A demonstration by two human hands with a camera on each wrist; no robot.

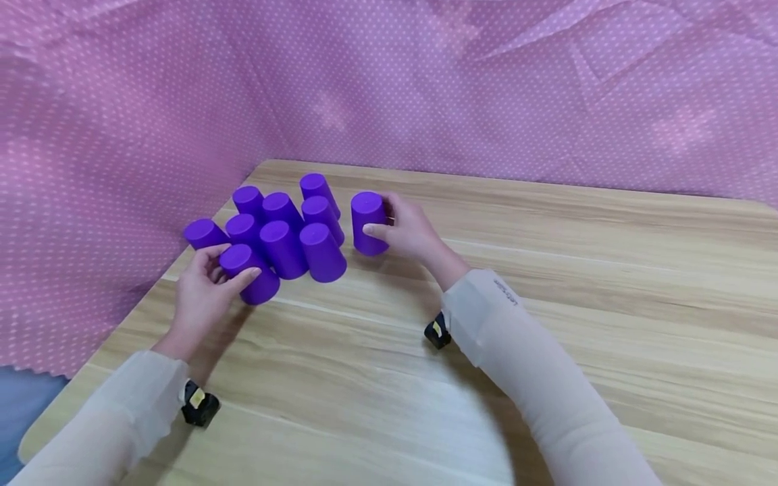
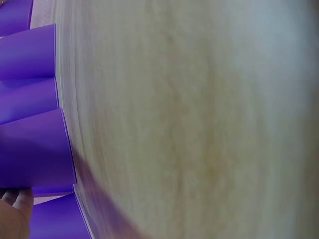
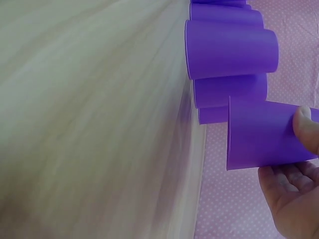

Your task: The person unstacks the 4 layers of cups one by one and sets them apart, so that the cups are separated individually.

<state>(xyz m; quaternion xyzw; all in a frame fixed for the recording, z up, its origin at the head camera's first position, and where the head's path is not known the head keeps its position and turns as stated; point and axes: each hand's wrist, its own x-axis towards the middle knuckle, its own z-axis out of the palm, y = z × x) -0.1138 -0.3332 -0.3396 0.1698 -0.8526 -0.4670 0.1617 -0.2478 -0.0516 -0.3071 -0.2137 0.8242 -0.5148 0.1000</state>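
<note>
Several purple cups stand upside down in a close cluster on the left part of the wooden table. My left hand (image 1: 205, 290) grips the nearest cup (image 1: 258, 287), thumb on its right side and fingers on its left. That cup's rim is down at the tabletop in the left wrist view, where the fingertips (image 2: 22, 201) show against its wall. Just right of the cluster, my right hand (image 1: 408, 226) holds a separate purple cup (image 1: 368, 226), also bottom up, between thumb and fingers. In the right wrist view this cup (image 3: 264, 134) is raised off the table.
The other cups, such as the front right one (image 1: 323, 255) and the back one (image 1: 315, 183), stand between and behind my hands. A pink dotted cloth (image 1: 389, 88) hangs behind the table (image 1: 577, 324) and along its left edge. Black wrist devices (image 1: 199, 403) sit under both sleeves.
</note>
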